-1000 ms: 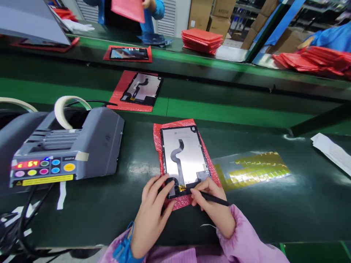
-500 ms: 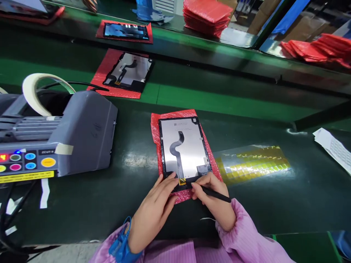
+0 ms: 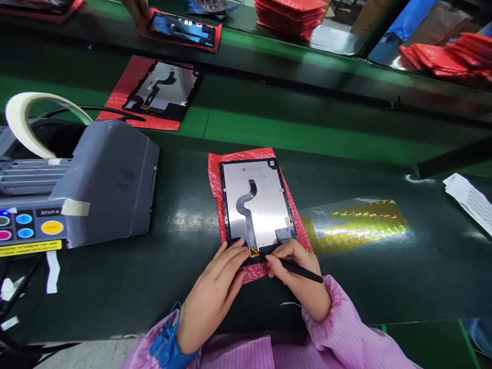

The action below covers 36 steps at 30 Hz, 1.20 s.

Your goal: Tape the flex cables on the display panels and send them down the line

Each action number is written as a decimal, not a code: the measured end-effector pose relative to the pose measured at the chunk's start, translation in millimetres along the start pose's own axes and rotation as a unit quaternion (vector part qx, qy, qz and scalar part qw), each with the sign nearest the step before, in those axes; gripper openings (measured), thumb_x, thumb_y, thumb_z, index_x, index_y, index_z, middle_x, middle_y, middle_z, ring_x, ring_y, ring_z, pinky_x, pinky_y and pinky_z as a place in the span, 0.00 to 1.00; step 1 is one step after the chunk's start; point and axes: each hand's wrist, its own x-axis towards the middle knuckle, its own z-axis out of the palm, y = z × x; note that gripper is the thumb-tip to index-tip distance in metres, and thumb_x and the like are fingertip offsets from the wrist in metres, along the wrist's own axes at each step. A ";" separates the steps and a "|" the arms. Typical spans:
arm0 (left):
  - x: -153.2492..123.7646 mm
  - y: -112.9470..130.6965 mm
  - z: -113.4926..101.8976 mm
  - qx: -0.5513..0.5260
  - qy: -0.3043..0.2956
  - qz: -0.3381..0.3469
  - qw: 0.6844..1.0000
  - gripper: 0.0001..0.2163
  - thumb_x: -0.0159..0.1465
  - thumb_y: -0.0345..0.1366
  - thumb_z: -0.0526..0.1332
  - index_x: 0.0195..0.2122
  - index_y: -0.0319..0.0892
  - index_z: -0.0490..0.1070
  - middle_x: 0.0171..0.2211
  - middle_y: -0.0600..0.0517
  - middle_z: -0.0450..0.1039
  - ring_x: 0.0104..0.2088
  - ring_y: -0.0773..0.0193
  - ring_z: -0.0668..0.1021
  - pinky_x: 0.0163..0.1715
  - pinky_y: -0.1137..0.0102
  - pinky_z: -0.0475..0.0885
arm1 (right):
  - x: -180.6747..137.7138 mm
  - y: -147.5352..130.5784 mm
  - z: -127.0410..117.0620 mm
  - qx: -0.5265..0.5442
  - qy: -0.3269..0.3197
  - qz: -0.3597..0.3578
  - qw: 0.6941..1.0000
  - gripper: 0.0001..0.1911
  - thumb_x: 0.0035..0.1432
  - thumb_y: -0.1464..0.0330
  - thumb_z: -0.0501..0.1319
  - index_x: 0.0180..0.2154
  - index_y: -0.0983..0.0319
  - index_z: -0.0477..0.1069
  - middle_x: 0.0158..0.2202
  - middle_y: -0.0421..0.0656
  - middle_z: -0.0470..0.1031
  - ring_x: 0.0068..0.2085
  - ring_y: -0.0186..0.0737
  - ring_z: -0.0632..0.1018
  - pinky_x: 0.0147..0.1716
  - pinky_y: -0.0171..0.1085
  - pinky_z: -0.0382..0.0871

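Observation:
A tablet screen panel [image 3: 265, 205], silver back upward with a black frame, lies on a red bubble-wrap pouch [image 3: 214, 174] before me. A dark wavy flex cable [image 3: 249, 220] runs down it to a small amber tape piece [image 3: 254, 251] near the lower edge. My left hand [image 3: 219, 282] rests on the panel's lower left, fingers stretched out beside the amber tape. My right hand [image 3: 295, 266] is closed on a slim black pen-like tool [image 3: 302, 270] at the lower right edge. The tool's tip is mostly hidden by the fingers.
A grey tape dispenser [image 3: 111, 184] stands left. To the right lie a sheet of amber tape pieces [image 3: 361, 225] and a white sheet [image 3: 469, 202]. Another panel [image 3: 165, 89] lies behind. On the shelf, another person's hand [image 3: 136, 10] is at a screen [image 3: 182, 31], near red pouches [image 3: 290, 18].
My view has shifted slightly. Another person's hand has appeared at the back shelf, where the screen on its pouch has shifted right and tilted. My hands keep nearly the same place on the panel.

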 end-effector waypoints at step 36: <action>2.2 0.5 -1.6 0.011 -0.011 0.011 1.000 0.16 0.74 0.33 0.53 0.61 0.44 0.66 0.58 0.47 0.76 0.62 0.57 0.75 0.65 0.57 0.70 | 3.7 -7.0 -1.9 -0.020 0.004 -0.012 1.000 0.13 0.62 0.64 0.66 0.28 0.57 0.66 0.21 0.37 0.76 0.23 0.36 0.78 0.24 0.34 0.72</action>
